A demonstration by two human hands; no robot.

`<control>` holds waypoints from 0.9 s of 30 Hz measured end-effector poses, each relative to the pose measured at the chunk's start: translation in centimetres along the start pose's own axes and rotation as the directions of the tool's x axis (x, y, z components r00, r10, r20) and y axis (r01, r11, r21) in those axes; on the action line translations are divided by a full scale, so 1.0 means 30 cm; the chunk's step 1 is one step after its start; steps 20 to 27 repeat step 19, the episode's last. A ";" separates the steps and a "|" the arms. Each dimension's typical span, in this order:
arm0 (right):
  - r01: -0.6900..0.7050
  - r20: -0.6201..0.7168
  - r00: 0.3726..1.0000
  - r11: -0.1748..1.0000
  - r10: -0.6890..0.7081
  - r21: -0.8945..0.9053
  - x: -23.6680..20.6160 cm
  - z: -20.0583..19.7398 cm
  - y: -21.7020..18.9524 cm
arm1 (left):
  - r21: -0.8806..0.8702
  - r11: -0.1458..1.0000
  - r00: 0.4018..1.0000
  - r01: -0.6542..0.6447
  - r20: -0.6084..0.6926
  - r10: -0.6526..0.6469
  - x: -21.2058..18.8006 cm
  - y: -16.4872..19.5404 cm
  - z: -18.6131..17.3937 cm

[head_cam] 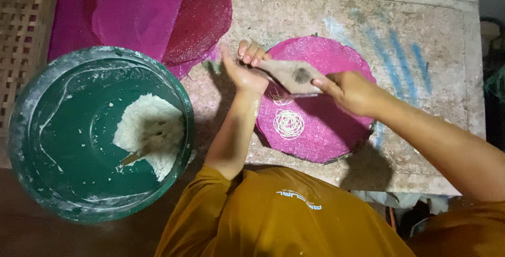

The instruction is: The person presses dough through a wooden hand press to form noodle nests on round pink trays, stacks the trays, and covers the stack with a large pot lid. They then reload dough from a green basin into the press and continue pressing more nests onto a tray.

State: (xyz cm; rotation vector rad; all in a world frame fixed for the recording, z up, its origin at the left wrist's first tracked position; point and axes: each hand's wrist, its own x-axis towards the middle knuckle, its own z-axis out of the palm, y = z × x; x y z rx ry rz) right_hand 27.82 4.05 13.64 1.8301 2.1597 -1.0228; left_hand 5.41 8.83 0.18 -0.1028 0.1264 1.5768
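Both forearms reaching forward, bare, converging near centre. Left hand (246,70) raised on a near-vertical forearm, wrist bent, fingers curled shut, fingertips (251,53) pointing up and slightly right, thumb on the left side. Right hand (351,91) entering from the right on a diagonal forearm, knuckles up, fingers closed in a pinch pointing left toward the left hand. Hands close, not touching.

counter (442,52): rough, matt, chalky stone-like top, blue-smeared | pink disc (326,125) on counter: grainy, matt, mesh-like | piping bag (289,73) over disc: dull, soft cloth | green basin (63,146) left of counter: smooth, glossy, paste-smeared plastic
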 end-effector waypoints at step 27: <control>0.103 -0.188 0.978 0.994 -0.093 0.047 0.031 -0.005 0.040 | -0.061 0.988 0.980 0.141 0.152 -0.131 0.062 0.033 0.091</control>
